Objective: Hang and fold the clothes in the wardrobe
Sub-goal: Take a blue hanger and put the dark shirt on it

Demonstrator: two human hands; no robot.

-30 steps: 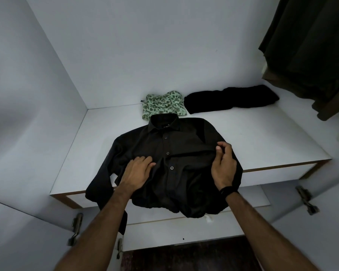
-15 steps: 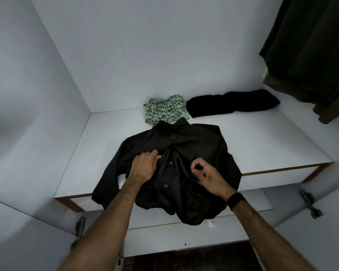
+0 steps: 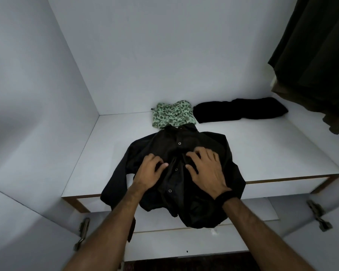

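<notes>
Right hand (image 3: 205, 169) has shifted from a pinch to lying spread flat on the black shirt (image 3: 176, 173), which is under both palms on the shelf (image 3: 262, 153). Left hand (image 3: 150, 171), fingers loosely bent, presses beside it. Risk: the hem overhanging toward the wrists drags the shirt off.

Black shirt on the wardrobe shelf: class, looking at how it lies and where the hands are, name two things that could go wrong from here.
1. The black shirt has its hem and one sleeve hanging over the shelf edge; if the left hand and right hand lift off, it may slide down.
2. Its collar lies against the green patterned garment; pushing the shirt back could rumple that piece.
</notes>
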